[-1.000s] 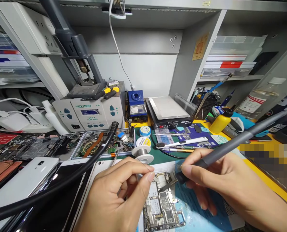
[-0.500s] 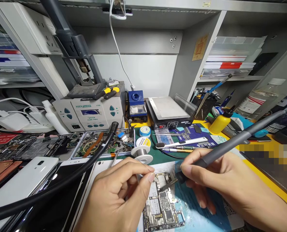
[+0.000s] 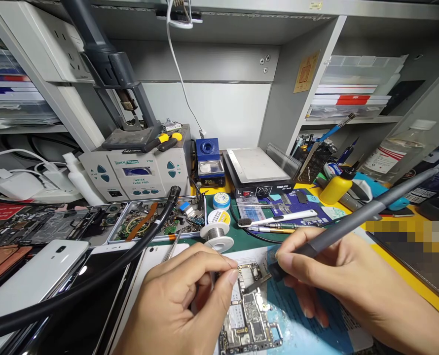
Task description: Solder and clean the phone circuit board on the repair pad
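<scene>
My left hand [image 3: 190, 296] is closed in a pinch, thumb against index finger, above the left side of a phone circuit board [image 3: 254, 315]. Whatever lies between those fingertips is too small or hidden to make out. In my right hand [image 3: 326, 271] is a dark grey, pen-shaped soldering iron [image 3: 356, 219], gripped near its front end. Its flat metal tip slants down to the left over the upper part of the board, but contact cannot be made out. The board lies on a white and blue sheet [image 3: 297, 315], partly hidden by my left hand.
A solder spool [image 3: 219, 236] stands just beyond my left hand. The thick black hose [image 3: 130, 256] crosses over several phones at left. Behind are a hot air station [image 3: 141, 167], a tray of parts [image 3: 112, 236], a brush [image 3: 278, 218], a heating plate [image 3: 258, 165] and a yellow bottle [image 3: 336, 187].
Hardly anything differs. My left hand has shifted very slightly; the soldering iron and the board keep their places.
</scene>
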Available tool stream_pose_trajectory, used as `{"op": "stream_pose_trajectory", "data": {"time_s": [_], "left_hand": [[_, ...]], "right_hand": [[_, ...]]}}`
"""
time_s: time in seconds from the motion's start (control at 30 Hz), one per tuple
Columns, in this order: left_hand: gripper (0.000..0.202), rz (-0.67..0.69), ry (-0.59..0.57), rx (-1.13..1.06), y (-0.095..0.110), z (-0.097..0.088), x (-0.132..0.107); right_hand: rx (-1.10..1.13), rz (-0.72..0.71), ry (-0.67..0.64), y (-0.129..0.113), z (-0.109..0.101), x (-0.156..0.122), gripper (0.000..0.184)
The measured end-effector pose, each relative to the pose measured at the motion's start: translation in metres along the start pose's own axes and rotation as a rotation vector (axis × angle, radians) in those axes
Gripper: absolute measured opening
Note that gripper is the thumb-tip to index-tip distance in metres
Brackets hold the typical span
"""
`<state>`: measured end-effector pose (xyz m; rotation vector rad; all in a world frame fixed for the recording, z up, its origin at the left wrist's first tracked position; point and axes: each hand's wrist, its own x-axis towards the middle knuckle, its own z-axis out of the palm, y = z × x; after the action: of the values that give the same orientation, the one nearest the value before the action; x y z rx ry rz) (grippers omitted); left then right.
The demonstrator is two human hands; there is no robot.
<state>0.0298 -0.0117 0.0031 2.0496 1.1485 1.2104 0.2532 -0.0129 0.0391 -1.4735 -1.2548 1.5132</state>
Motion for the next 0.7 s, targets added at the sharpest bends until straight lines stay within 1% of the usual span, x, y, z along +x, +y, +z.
{"op": "stream_pose_trajectory", "data": {"time_s": [0.23,0.4,0.7], "left_hand": [[0.013,0.018,-0.009,-0.008,0.0009,0.0011,0.0011],[0.016,0.044,0.006,0.021,0.0012,0.0022,0.0022],[0.015,0.065,0.009,0.028,0.0011,0.0023,0.0015]], "right_hand": [[-0.007,-0.01,0.006,-0.0004,-0.0004,0.0012,0.024],[-0.004,-0.003,0.002,0.0012,-0.0011,0.0008,0.024],[-0.011,-0.012,0.005,0.0004,-0.0008,0.0009,0.026]]}}
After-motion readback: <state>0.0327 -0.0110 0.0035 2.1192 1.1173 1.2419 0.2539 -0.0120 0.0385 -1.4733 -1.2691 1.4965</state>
